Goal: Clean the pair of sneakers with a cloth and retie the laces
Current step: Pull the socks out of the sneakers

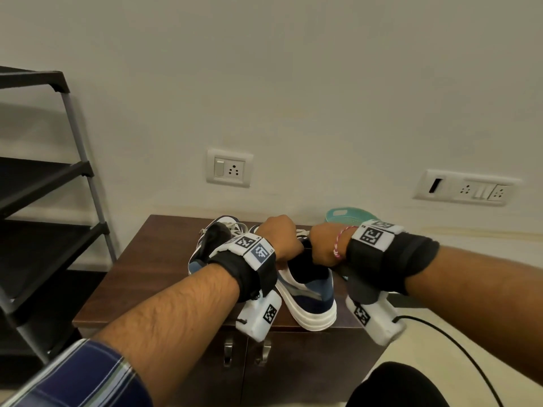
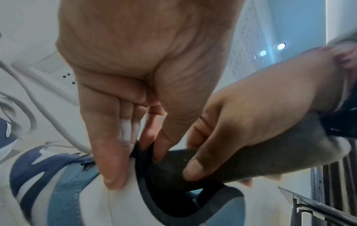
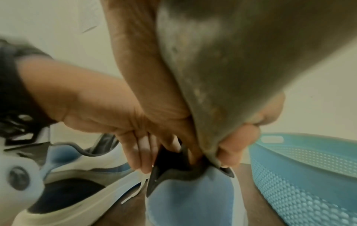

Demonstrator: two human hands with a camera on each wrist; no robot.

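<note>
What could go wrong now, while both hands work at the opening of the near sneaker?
The near sneaker has its heel close to the cabinet edge, so a push could tip it off. The left hand pinches the collar while the right hand pushes the cloth in; the collar could fold or fingers get squeezed.

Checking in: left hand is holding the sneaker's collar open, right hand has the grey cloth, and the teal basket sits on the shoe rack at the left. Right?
One point is wrong: the teal basket is not on the shoe rack. It sits on the brown cabinet, right of the sneaker, as the right wrist view shows. The left hand does hold the collar and the right hand the grey cloth.
</note>
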